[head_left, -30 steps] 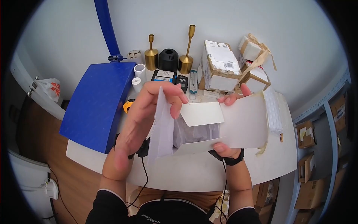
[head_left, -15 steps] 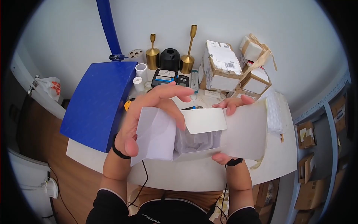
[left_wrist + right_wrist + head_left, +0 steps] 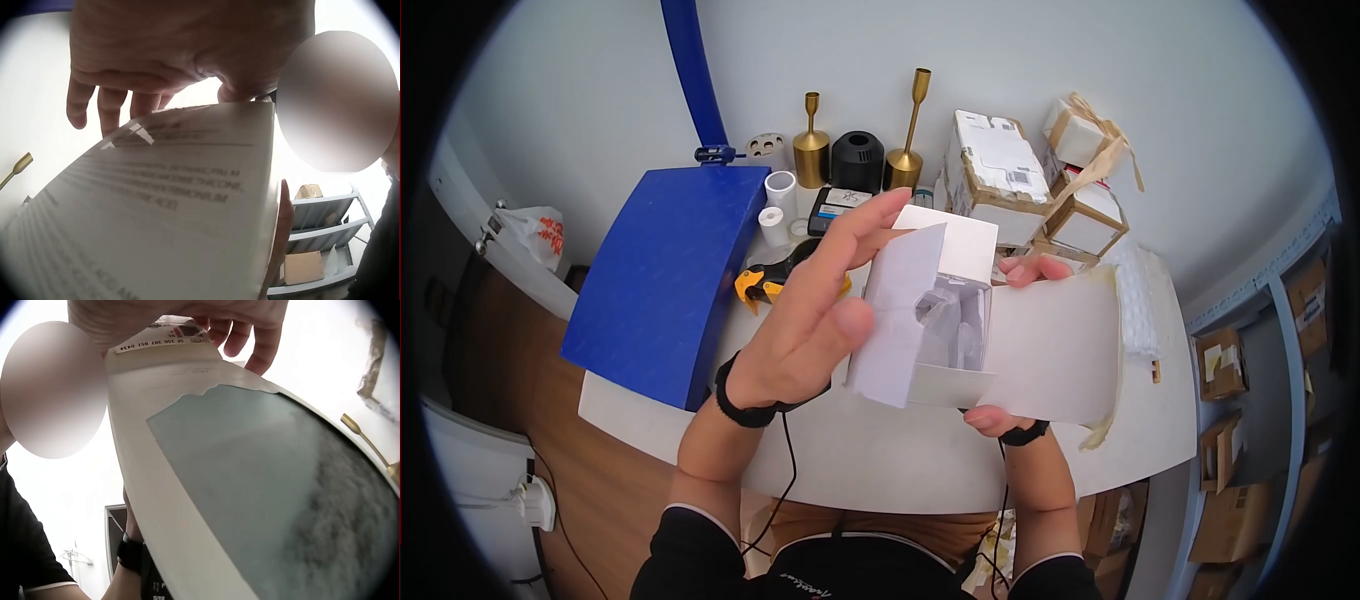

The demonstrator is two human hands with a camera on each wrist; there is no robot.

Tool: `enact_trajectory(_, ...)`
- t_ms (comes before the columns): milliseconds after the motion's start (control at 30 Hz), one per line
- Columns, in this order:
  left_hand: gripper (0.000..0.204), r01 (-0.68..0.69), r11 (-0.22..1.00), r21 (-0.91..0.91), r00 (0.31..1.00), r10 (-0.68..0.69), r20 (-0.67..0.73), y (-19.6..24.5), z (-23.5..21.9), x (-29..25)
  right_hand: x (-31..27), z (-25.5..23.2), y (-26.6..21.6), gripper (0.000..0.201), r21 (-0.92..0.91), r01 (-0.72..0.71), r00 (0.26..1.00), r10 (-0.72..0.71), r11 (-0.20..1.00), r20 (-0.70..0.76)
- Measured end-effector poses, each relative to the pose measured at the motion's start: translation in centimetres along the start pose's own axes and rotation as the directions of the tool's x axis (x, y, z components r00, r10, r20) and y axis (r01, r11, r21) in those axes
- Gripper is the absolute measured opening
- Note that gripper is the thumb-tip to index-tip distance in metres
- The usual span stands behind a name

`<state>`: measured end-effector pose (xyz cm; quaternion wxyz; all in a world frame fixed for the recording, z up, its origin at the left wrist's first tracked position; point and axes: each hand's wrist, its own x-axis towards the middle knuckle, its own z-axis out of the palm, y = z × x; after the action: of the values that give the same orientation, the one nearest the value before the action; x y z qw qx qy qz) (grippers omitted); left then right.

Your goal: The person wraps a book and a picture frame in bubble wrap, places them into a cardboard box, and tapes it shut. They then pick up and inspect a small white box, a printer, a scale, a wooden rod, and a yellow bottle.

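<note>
Above the table, an opened white cardboard box (image 3: 952, 388) is held with its open end facing me, crumpled translucent plastic (image 3: 945, 325) inside. My right hand (image 3: 1037, 268) grips the box from the right, thumb below and fingers above, beside a wide spread flap (image 3: 1055, 345). At the left flap (image 3: 895, 320), my left hand (image 3: 805, 325) has its fingers stretched out behind and its thumb in front. Small print covers the box side (image 3: 175, 206) in the left wrist view. The right wrist view shows a torn-edged grey-green patch (image 3: 231, 462) and a printed label (image 3: 165, 339).
A blue case (image 3: 665, 280) stands left, with a black-and-yellow tool (image 3: 762, 285) beside it. Along the back are white rolls (image 3: 780, 190), brass holders (image 3: 810, 155) and a black part (image 3: 856, 160). Taped cartons (image 3: 1000, 180) and bubble wrap (image 3: 1138, 300) sit right. Cables hang from both wrists.
The box has turned and lifted slightly, with its top flap now higher. My left hand has moved right with the left flap, uncovering the black-and-yellow tool. My right hand keeps its hold.
</note>
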<state>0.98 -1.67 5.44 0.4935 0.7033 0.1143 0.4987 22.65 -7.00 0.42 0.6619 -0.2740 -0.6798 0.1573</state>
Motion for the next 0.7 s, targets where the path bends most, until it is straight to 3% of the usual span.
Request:
enact_trajectory(33, 0.092, 0.045, 0.978, 0.204, 0.998, -0.051, 0.026, 0.0, 0.0, 0.1, 0.0, 0.1, 0.2, 0.123, 0.075, 0.035, 0.999, -0.037, 0.997, 0.019)
enact_trajectory(67, 0.092, 0.045, 0.978, 0.204, 0.998, -0.051, 0.024, 0.0, -0.1, 0.0, 0.0, 0.2, 0.3, 0.121, 0.149, 0.069, 0.997, -0.075, 0.986, 0.035)
enact_trajectory(133, 0.073, 0.07, 0.991, 0.112, 0.986, -0.086, 0.14, -0.1, -0.4, -0.2, -0.1, 0.1, -0.1, 0.119, 0.14, 0.055, 0.996, -0.063, 0.989, 0.055)
enact_trajectory(167, 0.074, 0.17, 0.985, 0.023, 0.979, -0.171, 0.109, 0.0, -0.2, -0.3, -0.1, 0.1, -0.5, 0.117, 0.13, 0.041, 0.996, -0.051, 0.991, 0.073)
enact_trajectory(300, 0.086, 0.132, 0.99, -0.053, 0.986, -0.126, 0.108, -0.9, -0.6, -0.5, 0.2, 0.6, -1.7, 0.114, 0.187, -0.012, 0.996, -0.004, 0.982, 0.085)
enact_trajectory(367, 0.098, 0.116, 0.993, -0.032, 0.99, -0.113, 0.085, -0.5, 0.0, -0.5, 0.4, 0.2, -2.2, 0.118, -0.021, -0.052, 0.994, 0.054, 0.998, 0.099)
enact_trajectory(500, 0.096, 0.116, 0.992, -0.04, 0.99, -0.112, 0.085, -0.6, 0.0, -0.8, 0.6, 0.4, -2.6, 0.124, 0.016, 0.022, 0.995, -0.023, 1.0, 0.095)
enact_trajectory(600, 0.083, 0.133, 0.991, -0.002, 0.991, -0.133, 0.025, -0.3, -0.1, -0.7, 0.6, 0.4, -3.9, 0.117, 0.127, -0.047, 0.997, 0.038, 0.991, 0.07)
enact_trajectory(667, 0.065, 0.219, 0.976, 0.006, 0.975, -0.219, -0.034, 0.0, -0.1, -0.5, 0.5, 0.0, -4.6, 0.104, 0.236, -0.298, 0.954, 0.295, 0.925, 0.049)
enact_trajectory(700, 0.065, 0.219, 0.976, 0.005, 0.975, -0.219, -0.038, -0.2, -0.1, -0.6, 0.8, -0.5, -4.3, 0.104, 0.236, -0.299, 0.954, 0.296, 0.925, 0.053)
